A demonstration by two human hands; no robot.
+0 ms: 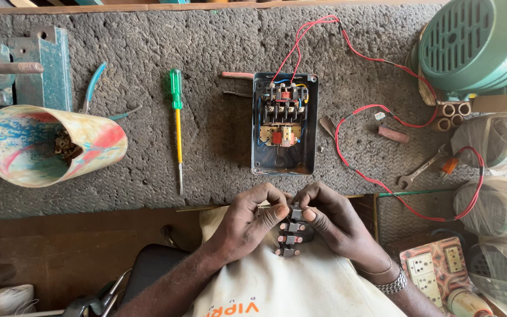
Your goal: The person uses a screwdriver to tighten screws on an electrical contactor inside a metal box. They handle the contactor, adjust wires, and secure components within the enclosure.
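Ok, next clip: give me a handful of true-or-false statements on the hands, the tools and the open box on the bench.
1. Both hands, the left hand and the right hand, hold the small dark contact block. True.
2. The green-handled screwdriver lies right of the open switch box. False: it lies left of it.
3. Red wires run from the box toward the green motor. True.
4. The spanner is in the right hand. False: it lies on the bench.
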